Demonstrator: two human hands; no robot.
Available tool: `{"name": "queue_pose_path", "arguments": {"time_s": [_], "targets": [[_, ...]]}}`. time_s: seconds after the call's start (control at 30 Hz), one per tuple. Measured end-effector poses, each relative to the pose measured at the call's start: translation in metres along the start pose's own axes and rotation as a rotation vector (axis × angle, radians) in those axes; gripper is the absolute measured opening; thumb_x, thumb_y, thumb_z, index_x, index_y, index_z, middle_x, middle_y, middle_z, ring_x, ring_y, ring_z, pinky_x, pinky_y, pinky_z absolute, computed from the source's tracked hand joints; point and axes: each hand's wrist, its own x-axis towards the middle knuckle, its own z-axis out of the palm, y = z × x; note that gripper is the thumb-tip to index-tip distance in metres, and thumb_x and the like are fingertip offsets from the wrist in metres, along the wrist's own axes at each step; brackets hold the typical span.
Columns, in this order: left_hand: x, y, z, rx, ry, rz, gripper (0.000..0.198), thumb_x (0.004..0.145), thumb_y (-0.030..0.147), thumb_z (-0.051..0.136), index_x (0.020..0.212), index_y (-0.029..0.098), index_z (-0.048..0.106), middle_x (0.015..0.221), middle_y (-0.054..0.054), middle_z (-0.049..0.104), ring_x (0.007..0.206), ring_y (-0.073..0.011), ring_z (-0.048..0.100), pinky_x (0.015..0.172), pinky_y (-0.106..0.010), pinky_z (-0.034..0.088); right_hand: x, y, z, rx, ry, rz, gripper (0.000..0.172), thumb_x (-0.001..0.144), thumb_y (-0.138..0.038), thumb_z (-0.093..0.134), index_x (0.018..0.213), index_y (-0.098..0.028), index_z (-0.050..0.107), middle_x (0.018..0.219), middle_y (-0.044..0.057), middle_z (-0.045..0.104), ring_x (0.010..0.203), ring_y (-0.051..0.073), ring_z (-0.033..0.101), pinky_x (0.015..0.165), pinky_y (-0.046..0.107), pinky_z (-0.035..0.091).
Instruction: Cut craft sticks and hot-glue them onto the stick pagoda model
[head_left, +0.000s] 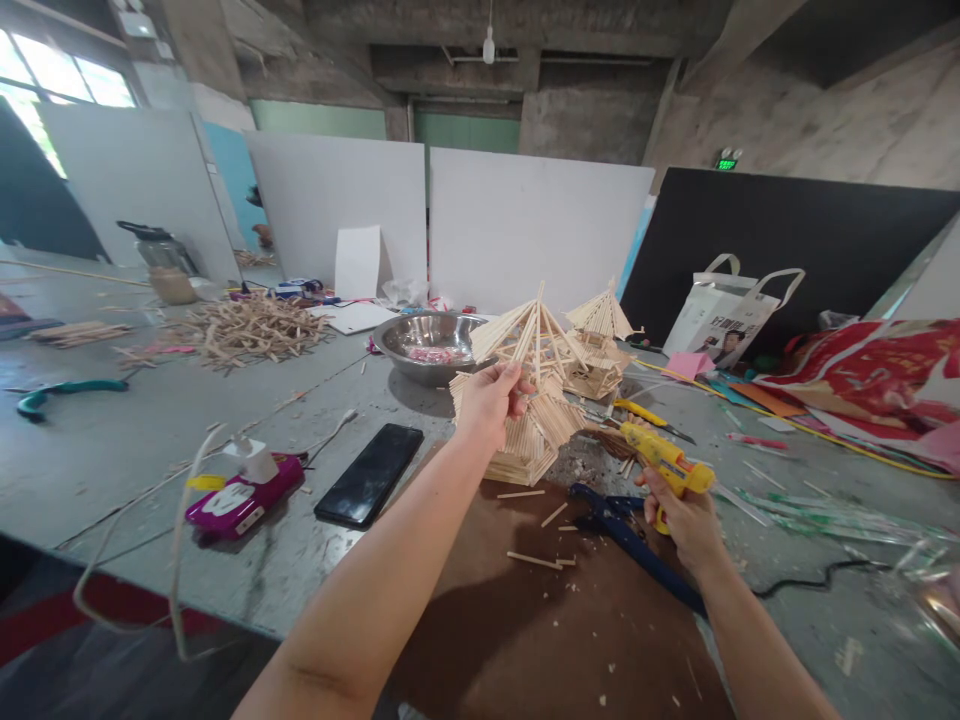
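My right hand (686, 520) is wrapped round the grip of a yellow hot glue gun (660, 455), its nozzle pointing left at a model pavilion (536, 430) built of thin wooden sticks. The pavilion has a pointed roof above a slatted lower tier. In front of it my left hand (491, 405) is closed, fingertips pinched against the model just under the roof. Whatever lies between those fingertips is too small to make out. A second stick pavilion (600, 335) stands behind. Below the glue gun lie dark blue pliers (634, 540) and several loose sticks (534, 560) on a brown board (517, 640).
A steel bowl (431, 375) stands behind my left hand. Left of my forearm lie a black phone (369, 475) and a purple power strip (244, 495) with cables. Farther off are a stick pile (247, 330) and teal pliers (71, 390). Yellow-handled cutters (645, 412) lie right.
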Motion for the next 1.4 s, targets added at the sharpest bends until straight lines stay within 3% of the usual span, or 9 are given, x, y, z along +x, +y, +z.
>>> {"name": "queue_pose_path", "arguments": {"time_s": [0.5,0.77,1.13,1.4], "targets": [[-0.002,0.003,-0.001,-0.005,-0.003,-0.033,0.023,0.061,0.033,0.059,0.062,0.012,0.05,0.048,0.001,0.054,0.03,-0.0036,0.041,0.031,-0.016,0.028,0.0,-0.003,0.001,0.015,0.003,0.01,0.033,0.06,-0.045,0.059,0.075,-0.016,0.05,0.064,0.0,0.057,0.03,0.004,0.04,0.028,0.018,0.03],[-0.003,0.004,-0.007,0.034,-0.001,-0.122,0.033,0.064,0.043,0.052,0.073,0.011,0.054,0.049,-0.002,0.056,0.028,-0.0058,0.043,0.029,-0.017,0.027,-0.002,-0.006,0.002,0.001,0.006,0.002,0.034,0.06,-0.045,0.058,0.074,-0.016,0.05,0.066,0.001,0.058,0.03,0.004,0.039,0.027,0.018,0.03],[-0.003,0.002,-0.005,0.081,-0.026,-0.052,0.029,0.06,0.041,0.058,0.062,0.013,0.05,0.046,0.001,0.054,0.028,-0.0038,0.04,0.03,-0.016,0.025,-0.001,-0.003,0.001,0.001,0.014,0.013,0.031,0.062,-0.043,0.058,0.074,-0.017,0.048,0.064,0.0,0.057,0.03,0.003,0.039,0.028,0.017,0.028],[-0.015,0.002,-0.019,0.065,0.032,-0.104,0.043,0.066,0.054,0.042,0.073,0.013,0.051,0.05,-0.001,0.056,0.028,-0.0062,0.042,0.029,-0.018,0.026,-0.001,-0.008,0.003,0.015,0.013,0.009,0.034,0.06,-0.046,0.058,0.075,-0.016,0.05,0.061,-0.001,0.056,0.029,0.004,0.039,0.028,0.018,0.028]]}}
